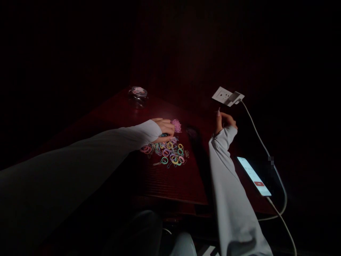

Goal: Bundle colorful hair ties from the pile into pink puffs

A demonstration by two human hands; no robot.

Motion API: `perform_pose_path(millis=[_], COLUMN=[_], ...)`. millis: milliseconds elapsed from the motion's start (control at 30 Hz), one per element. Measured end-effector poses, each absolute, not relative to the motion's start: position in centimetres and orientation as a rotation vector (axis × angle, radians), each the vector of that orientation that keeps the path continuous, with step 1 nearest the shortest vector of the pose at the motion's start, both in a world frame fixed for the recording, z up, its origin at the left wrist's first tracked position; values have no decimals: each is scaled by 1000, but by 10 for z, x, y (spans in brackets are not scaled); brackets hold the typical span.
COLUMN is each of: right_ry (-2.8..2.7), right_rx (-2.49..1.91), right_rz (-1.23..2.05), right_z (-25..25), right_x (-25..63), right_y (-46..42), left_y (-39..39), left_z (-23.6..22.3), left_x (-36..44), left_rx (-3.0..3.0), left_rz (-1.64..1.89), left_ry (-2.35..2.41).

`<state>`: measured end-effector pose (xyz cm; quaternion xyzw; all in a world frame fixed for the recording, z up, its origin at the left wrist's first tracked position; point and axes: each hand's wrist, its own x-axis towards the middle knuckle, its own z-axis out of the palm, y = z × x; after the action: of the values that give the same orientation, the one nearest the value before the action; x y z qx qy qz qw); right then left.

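Observation:
A small heap of colourful hair ties [173,159] and thin clips or pins lies on the dark reddish table [170,183]. My left hand [164,128] reaches into the heap's upper edge, its fingers bent down and close together. Whatever lies under those fingertips is hidden. Just beyond them is a separate cluster of thin pink pieces [176,125]. Off to the right, my right hand [225,122] is raised over the table with fingers curled in toward the thumb. A small pinkish tip shows at the thumb, too small to tell whether it is a nail or a held piece.
A clear jar [137,101] with a pink-patterned lid stands at the back left. At the back right is a white socket plate [221,95] with a charger plugged in. Its white cable [257,131] curves down past a lit phone [254,176] beside my right forearm.

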<state>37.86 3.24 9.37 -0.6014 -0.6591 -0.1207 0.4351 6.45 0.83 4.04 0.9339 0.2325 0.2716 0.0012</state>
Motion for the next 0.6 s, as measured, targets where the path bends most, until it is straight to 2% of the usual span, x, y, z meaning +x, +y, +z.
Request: perform_pose_path(millis=[67,233,367,600], right_ry=[-1549,-1795,-1879,-1634], right_rx=[-1593,-1891,-1924,-1877], right_rz=[-359,-279,-309,-258], right_z=[93,77,71,77], right_x=[383,377,372,380], right_y=[33,39,34,42], left_y=[9,9,9,9], left_z=[40,41,42,41], left_x=[64,64,64,63], left_rx=[2931,2920,2912,2933], left_rz=[839,811,842,842], left_ry=[734,724,712,720])
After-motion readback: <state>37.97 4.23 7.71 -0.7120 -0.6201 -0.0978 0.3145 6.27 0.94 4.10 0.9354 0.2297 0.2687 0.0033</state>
